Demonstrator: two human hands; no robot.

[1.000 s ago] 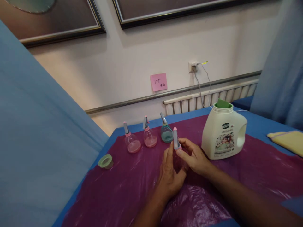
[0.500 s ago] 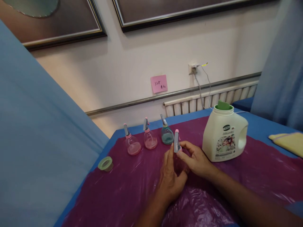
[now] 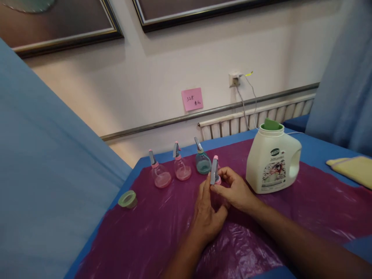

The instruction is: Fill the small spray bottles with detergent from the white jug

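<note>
Right hand [image 3: 236, 192] pinching the pink collar [image 3: 217, 181] of one spray bottle [image 3: 214, 172], left hand [image 3: 207, 215] curved around its mostly hidden body, near the teal bottle [image 3: 203, 164]; slack left fingers, I judge, could let it twist or tip.

Your spray head [image 3: 214, 173] looks smooth plastic; the jug [image 3: 271, 159], matt plastic. Your purple sheet [image 3: 151, 236] looks glossy, crinkled plastic.

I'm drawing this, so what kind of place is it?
Maybe a treatment room: blue curtains hang on both sides, and a purple plastic sheet lies over a blue surface.
</note>
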